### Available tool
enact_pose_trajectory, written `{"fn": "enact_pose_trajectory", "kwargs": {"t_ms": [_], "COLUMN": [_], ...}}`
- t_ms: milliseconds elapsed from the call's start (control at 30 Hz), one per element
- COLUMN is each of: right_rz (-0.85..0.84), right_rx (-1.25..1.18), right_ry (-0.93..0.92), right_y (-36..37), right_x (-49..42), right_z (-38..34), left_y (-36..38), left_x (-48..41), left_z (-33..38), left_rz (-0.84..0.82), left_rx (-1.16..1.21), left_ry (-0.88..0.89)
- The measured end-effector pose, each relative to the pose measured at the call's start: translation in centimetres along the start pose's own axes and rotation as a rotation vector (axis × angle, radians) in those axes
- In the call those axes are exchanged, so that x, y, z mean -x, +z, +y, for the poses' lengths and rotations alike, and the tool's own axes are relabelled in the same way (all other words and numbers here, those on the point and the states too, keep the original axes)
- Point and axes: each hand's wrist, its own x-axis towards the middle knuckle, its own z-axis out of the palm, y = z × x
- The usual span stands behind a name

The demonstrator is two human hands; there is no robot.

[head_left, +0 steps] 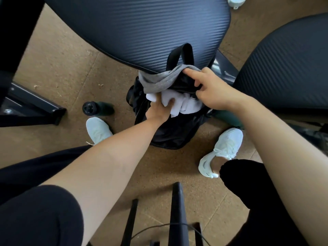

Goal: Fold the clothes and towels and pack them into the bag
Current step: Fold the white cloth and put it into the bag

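A black bag (170, 134) stands on the floor between my feet, its mouth open upward and its black handle loop (181, 54) rising against the table edge. White cloth (186, 105) fills the opening. A grey garment (159, 80) lies draped over the bag's far rim. My left hand (159, 109) is pushed into the bag, fingers closed on the white cloth. My right hand (213, 89) pinches the bag's right rim, index finger stretched over the grey garment.
A dark carbon-pattern table (142, 29) overhangs the bag from above. A second dark surface (287, 64) is at right. A dark bottle (97, 108) lies on the cork floor at left. Black table legs (35, 107) and chair struts (177, 213) surround my white shoes.
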Motion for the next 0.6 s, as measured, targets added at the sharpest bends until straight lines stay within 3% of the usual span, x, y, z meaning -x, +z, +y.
{"fn": "enact_pose_trajectory", "kwargs": {"t_ms": [100,200,333,400,467,533,600], "right_rz": [0.012,0.027,0.079,0.121,0.173,0.219,0.249], "right_rx": [-0.002,0.0,0.04,0.072,0.1,0.133,0.148], "right_ry": [-0.001,-0.009,-0.011,-0.018,-0.024,-0.036,-0.028], "right_y": [0.1,0.0,0.3,0.7,0.9,0.9,1.0], "right_x": [0.3,0.5,0.8,0.8,0.7,0.6,0.5], "right_z": [-0.4,-0.8,-0.8,-0.7,-0.7,-0.6,-0.6], "left_y": [0.4,0.9,0.8,0.8,0.5,-0.1,-0.7], "left_x": [1.5,2.7,3.4,2.3,1.0,0.6,0.4], "left_z": [-2.4,-4.8,-7.5,-8.8,-9.7,-9.8,-9.6], "left_rz": [0.089,0.251,0.517,0.43,0.17,-0.055,-0.093], "left_rx": [-0.011,0.15,0.291,0.276,0.347,0.535,0.586], "left_ry": [0.086,0.184,-0.03,-0.229,-0.399,-0.474,-0.452]}}
